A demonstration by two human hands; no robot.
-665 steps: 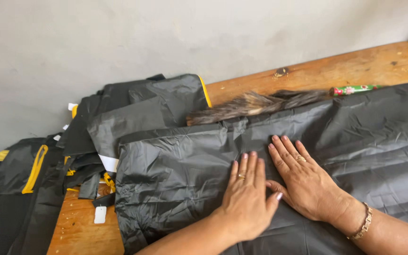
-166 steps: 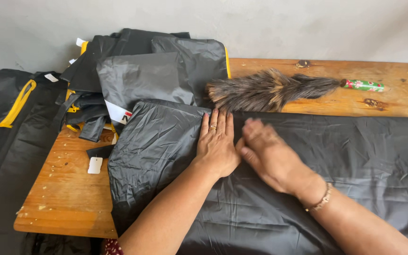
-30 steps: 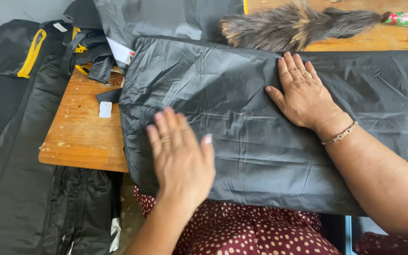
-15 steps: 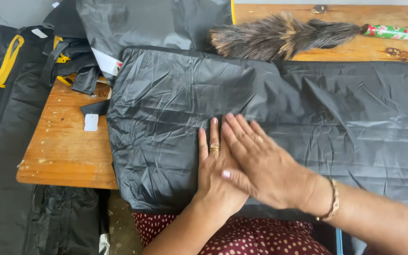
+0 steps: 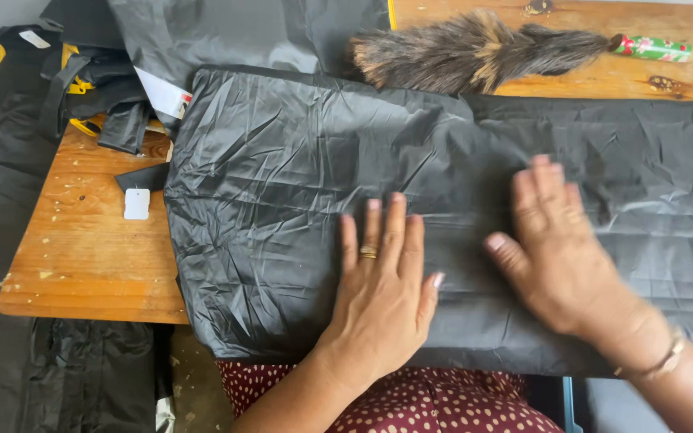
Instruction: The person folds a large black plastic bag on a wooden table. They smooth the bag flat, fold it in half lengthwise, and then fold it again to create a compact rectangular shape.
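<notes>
A large sheet of black crinkled fabric lies folded flat across a wooden table, its near edge hanging over the front. My left hand rests palm down on the fabric near the front edge, fingers spread, a ring on one finger. My right hand lies flat on the fabric a little to the right, blurred by motion, with a bracelet at the wrist. Neither hand grips anything.
A brown feather duster with a green and red handle lies at the table's back. More black fabric pieces with yellow trim pile up at the back left. A white tag lies on bare wood. Black bags hang at the left.
My right hand has slid to the right across the fabric, away from my left hand, which it overlapped half a second ago. My left hand stays near the front edge.
</notes>
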